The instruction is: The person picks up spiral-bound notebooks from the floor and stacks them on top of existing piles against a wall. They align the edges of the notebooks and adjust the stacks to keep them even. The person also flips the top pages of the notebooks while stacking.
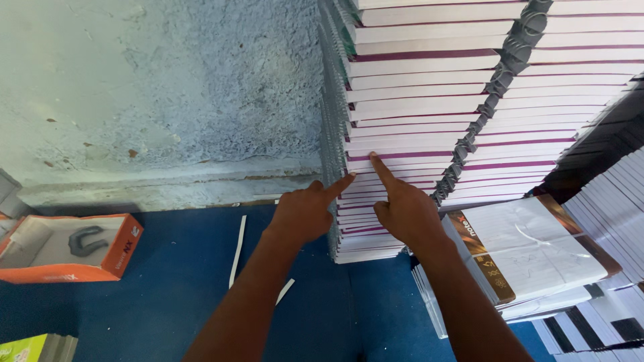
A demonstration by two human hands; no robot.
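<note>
Both hands, left hand [303, 213] and right hand [402, 211], point one finger each, other fingers curled, touching the tall stack [416, 127] of flat, purple-edged, spiral-bound notebooks.

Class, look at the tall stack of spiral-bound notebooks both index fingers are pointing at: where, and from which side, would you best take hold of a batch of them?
Probably by the page-edge side of the notebook stack, where the left hand and right hand already point. The covers show as purple lines there, marking gaps for fingertips. The wire spirals on the flanks look awkward to grip.
</note>
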